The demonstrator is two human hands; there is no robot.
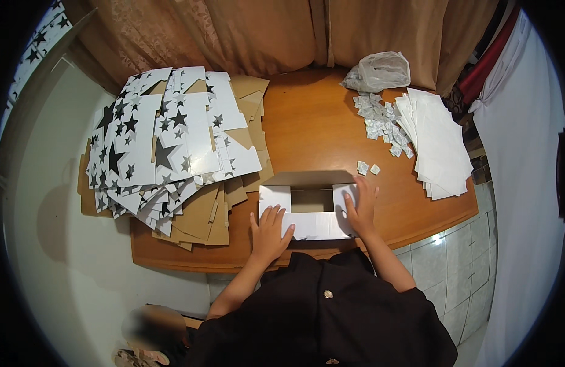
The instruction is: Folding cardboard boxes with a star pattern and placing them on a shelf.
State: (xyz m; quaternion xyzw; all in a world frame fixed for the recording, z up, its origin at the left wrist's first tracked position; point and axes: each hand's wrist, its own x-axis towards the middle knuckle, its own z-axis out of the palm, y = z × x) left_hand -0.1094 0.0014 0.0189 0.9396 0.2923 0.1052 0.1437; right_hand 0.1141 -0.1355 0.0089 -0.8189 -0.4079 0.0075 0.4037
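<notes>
A white cardboard box (313, 225) stands in front of me at the table's near side. Its far flap is raised, and flaps at the left and right partly cover the top, leaving a gap that shows the brown inside. My left hand (271, 235) rests on the front left corner, fingers spread and open. At the box's right end, my right hand (362, 209) lies along the side and edge with its fingers stretched out. Neither hand grips anything apart from touching the box. Two small white sachets (363, 167) lie just beyond my right hand.
Flat cardboard sheets (200, 128) with black stars on white are piled at the left of the wooden table (307, 128). A heap of sachets (380, 119), a clear plastic bag (385, 70) and stacked white paper sheets (438, 147) lie at the right. Brown curtains (264, 37) hang behind.
</notes>
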